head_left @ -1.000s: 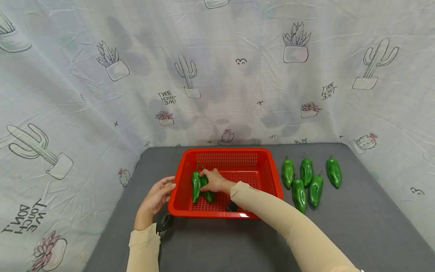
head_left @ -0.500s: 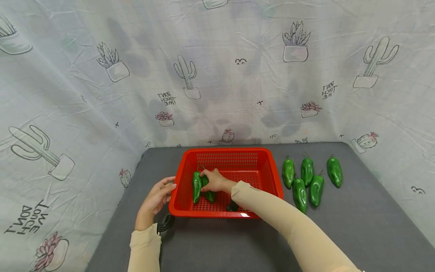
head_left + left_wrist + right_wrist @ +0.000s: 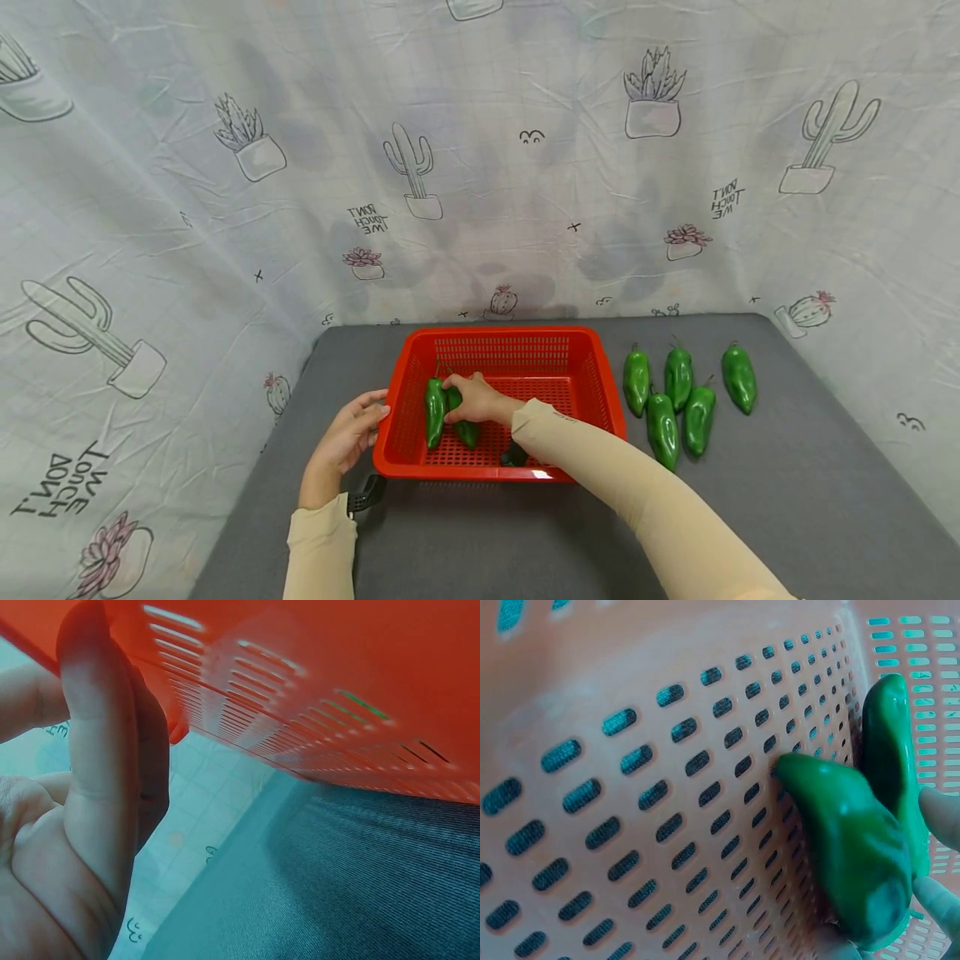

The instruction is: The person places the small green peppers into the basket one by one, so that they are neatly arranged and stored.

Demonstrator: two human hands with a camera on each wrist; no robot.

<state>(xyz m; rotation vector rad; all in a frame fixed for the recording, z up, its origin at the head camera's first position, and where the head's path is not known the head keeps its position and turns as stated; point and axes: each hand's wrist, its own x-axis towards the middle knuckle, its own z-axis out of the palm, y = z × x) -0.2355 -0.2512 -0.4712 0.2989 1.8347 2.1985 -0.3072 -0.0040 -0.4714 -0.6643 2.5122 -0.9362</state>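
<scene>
A red plastic basket (image 3: 507, 474) with slotted walls stands on the grey table. At its left side my left hand (image 3: 351, 433) holds the rim; in the left wrist view the fingers (image 3: 101, 742) lie against the red outer wall. Reaching inside, my right hand (image 3: 476, 400) grips a green pepper (image 3: 467, 433) by its upper part. That pepper (image 3: 855, 847) appears between the thumb at the bottom and the fingers (image 3: 939, 817) at the right in the right wrist view. Close on its left lies a second green pepper (image 3: 434, 414), stem toward the back.
Several more green peppers (image 3: 662, 429) lie on the table (image 3: 795, 467) right of the basket, one (image 3: 739, 377) a little apart from the others. A white cloth (image 3: 480, 167) printed with cacti hangs behind and at both sides.
The lower tip of the gripped pepper has shifted slightly to the right, away from the other pepper. Both hands stay in nearly the same places.
</scene>
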